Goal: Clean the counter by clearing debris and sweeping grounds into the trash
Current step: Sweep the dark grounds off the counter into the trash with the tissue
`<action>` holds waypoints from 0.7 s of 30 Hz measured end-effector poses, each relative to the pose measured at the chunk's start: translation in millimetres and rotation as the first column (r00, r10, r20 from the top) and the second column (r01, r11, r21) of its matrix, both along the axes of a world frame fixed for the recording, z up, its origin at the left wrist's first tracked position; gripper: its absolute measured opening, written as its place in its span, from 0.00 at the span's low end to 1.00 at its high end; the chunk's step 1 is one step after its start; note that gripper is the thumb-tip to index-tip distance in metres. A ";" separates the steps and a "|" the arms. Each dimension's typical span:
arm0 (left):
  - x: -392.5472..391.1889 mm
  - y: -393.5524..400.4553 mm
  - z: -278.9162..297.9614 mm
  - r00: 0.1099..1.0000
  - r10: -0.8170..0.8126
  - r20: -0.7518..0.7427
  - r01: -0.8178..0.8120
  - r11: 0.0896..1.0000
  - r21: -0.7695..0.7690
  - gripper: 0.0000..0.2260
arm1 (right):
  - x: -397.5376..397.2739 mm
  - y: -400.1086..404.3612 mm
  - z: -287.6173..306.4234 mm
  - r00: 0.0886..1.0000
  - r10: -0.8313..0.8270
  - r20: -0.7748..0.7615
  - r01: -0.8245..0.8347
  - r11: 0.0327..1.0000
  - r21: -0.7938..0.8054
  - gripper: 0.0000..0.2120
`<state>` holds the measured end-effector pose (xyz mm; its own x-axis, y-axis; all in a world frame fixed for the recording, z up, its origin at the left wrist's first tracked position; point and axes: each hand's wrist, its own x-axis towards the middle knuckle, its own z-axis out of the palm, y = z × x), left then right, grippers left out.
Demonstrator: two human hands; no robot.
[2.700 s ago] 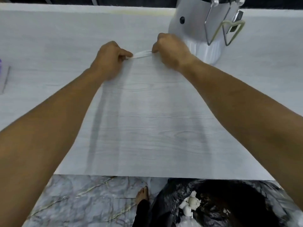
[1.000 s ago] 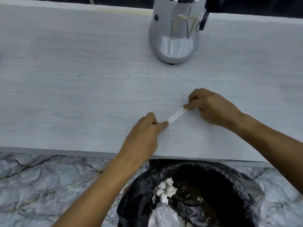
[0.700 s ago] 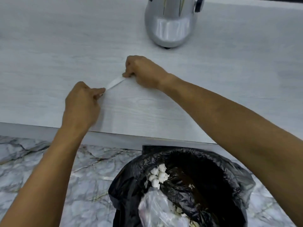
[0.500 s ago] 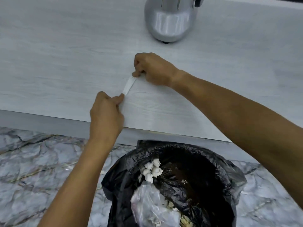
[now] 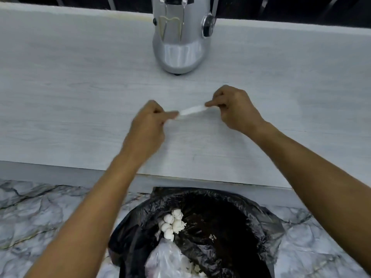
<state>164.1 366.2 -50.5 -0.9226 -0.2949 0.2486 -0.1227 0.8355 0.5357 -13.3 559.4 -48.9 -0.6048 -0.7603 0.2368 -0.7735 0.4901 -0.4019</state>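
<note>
A: Between the two hands, low over the worktop (image 5: 80, 109): one white strip (image 5: 191, 110), thin, flat, stretched almost level. Paper or plastic, cannot tell.

B: Grip, left hand (image 5: 149, 125)?

A: Thumb and forefinger pinched shut on the strip's left end, other fingers curled in. Right hand (image 5: 233, 108): same pinch on the right end. Strip taut between them, used as a scraper edge.

B: Grounds on the surface?

A: None that can be made out; the pale wood-grain is too light and blurred in places to tell.

B: Receptacle?

A: One trash bin, black liner (image 5: 200, 233), on the marble floor (image 5: 40, 213) just below the worktop's near edge, directly under the hands. Contents: white crumpled wads (image 5: 172, 222), a clear plastic bag (image 5: 166, 259), dark matter.

B: Other stock?

A: One silver grinder (image 5: 179, 47), upright at the far side, well apart from the hands.

B: Handling note for the sweep?

A: My judgement: keep the strip tight and its lower edge flat on the surface, draw it straight toward the near edge above the liner's opening, both hands level so nothing slips under or spills past the ends onto the floor.
</note>
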 end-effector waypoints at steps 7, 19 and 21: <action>-33.5 -151.6 11.3 0.991 0.127 0.043 -0.117 0.974 -0.196 0.14 | -0.5 -145.2 3.0 0.998 0.063 0.011 -0.063 0.998 0.019 0.20; -16.8 -158.3 -25.7 0.978 0.145 0.151 -0.141 0.989 -0.041 0.16 | -22.0 -182.8 -10.3 0.966 0.260 -0.006 -0.254 0.948 0.195 0.08; -0.1 -119.5 -31.2 0.986 0.114 0.124 -0.115 0.993 0.003 0.16 | -12.7 -139.0 -9.5 0.954 0.298 -0.033 -0.289 0.942 0.170 0.07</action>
